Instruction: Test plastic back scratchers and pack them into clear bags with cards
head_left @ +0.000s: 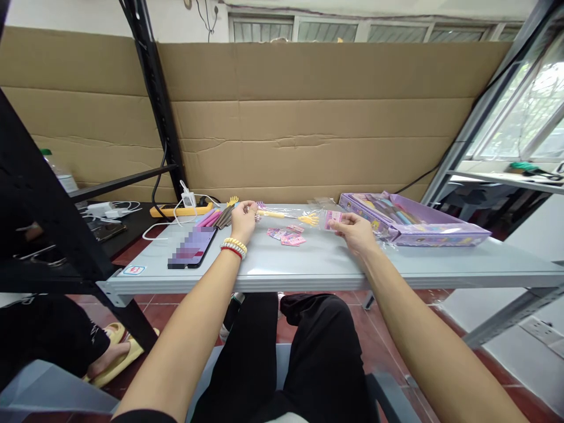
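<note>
My left hand (245, 221) is closed on the handle end of a small yellow back scratcher (309, 219), which has a thin shaft and a hand-shaped tip. It points right, just above the table, with clear plastic around it. My right hand (355, 231) pinches a small pink printed card (332, 219) at the end of clear wrapping; whether the card is inside it I cannot tell. Several more pink cards (291, 236) lie on the table between my hands. Beside my left hand are pink and brown sticks (214, 217), one with a yellow hand-shaped tip.
A purple open box (445, 235) with wrapped sticks inside stands at right. A phone (194, 247) lies at left near a yellow power strip (180, 210) and white cables. A cardboard sheet (308, 129) backs the grey table (317, 267). Another person's foot (108, 358) shows at lower left.
</note>
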### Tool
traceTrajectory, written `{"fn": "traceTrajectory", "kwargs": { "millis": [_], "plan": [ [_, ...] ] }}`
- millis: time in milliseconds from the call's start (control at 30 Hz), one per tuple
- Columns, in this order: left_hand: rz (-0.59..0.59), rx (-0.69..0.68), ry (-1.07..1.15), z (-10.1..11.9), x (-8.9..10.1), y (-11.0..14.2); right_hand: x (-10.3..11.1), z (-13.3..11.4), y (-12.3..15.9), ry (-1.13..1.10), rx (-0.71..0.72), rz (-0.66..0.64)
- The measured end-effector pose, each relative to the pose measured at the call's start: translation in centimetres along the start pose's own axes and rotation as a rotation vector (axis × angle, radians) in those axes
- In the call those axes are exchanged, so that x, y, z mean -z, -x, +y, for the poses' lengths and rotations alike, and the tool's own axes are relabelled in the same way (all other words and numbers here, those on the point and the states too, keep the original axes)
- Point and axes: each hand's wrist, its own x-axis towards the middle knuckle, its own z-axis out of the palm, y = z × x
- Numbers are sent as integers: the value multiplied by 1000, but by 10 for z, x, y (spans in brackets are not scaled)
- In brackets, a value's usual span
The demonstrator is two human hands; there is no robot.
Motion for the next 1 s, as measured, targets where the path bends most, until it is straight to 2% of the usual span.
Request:
{"fn": "traceTrajectory", "kwargs": {
  "millis": [133,233,400,467,567,633,700,867,1000],
  "plan": [
    [14,-9,-46,-3,1,-2,3,-9,6,-18,-60,-129],
    [21,-18,-63,-3,1,-2,7,-11,6,2,-59,-168],
    [3,53,7,4,-1,2,8,-11,7,63,-24,-37],
    [17,74,53,6,-2,3,5,-13,10,49,-1,-28],
    [34,97,111,6,-3,3,2,-18,14,-30,28,-149],
    [22,114,129,6,-3,3,0,-21,15,-60,9,-265],
    [11,117,134,7,-3,3,-1,-22,14,-65,-23,-319],
    [8,113,158,10,-4,5,-4,-11,9,-70,-39,-210],
    [-26,114,151,10,-5,5,-6,-4,8,148,48,-59]
  ]
}}
